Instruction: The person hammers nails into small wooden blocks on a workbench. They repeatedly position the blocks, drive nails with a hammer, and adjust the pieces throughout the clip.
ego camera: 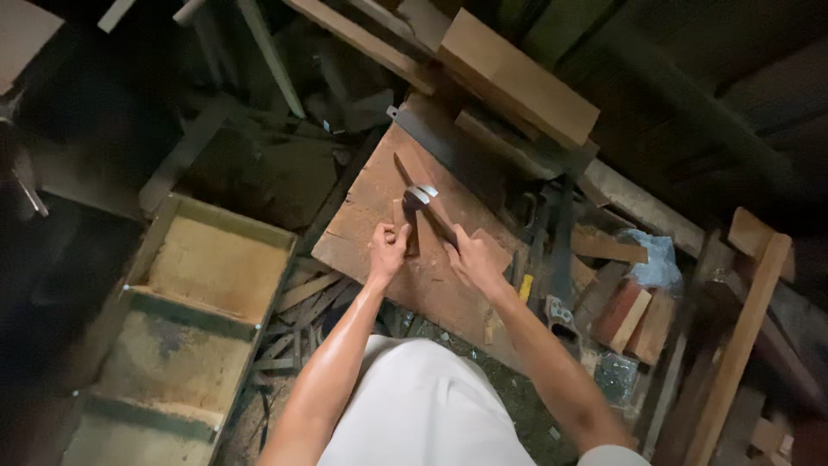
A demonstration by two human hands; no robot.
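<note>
Both hands steady a small upright reddish-brown wood block (402, 226) under a hammer (420, 198).

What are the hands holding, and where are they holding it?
The right hand holds a hammer by the lower end of its wooden handle. The left hand pinches a small wooden piece near its bottom, upright on the board.

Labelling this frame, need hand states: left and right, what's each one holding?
Left hand: closed on a small wood piece standing on the board.
Right hand: closed on the hammer handle.
</note>
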